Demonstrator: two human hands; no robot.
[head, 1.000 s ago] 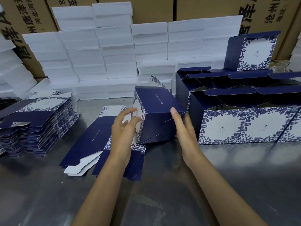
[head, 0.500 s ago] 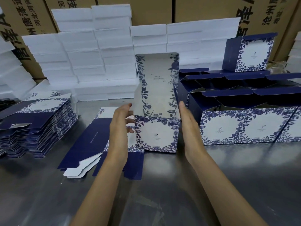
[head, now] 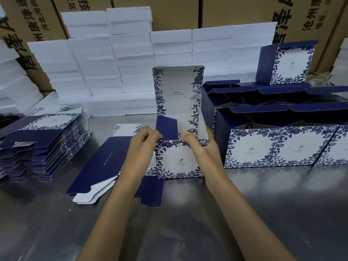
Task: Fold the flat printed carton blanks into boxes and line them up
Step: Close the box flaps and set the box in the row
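Note:
A blue-and-white floral carton box (head: 178, 161) stands upright at the table's middle, its lid raised straight up behind it. My left hand (head: 143, 142) pinches the navy side flap at the box's upper left corner. My right hand (head: 203, 147) rests over the front wall's top edge, thumb inside the box. Under and left of the box lie a few flat navy blanks (head: 105, 162). A tall stack of flat blanks (head: 43, 140) sits at the left. Rows of folded open boxes (head: 282, 146) stand to the right, touching side by side.
White foam blocks (head: 116, 59) are piled along the back, with brown shipping cartons (head: 310, 17) behind them. One folded box (head: 290, 63) sits on top of the back row at the right. The steel tabletop (head: 188, 223) stretches toward me.
The box went from tipped on its side to standing upright with the lid up. Both hands moved from its side walls to its top opening, the left now pinching a side flap.

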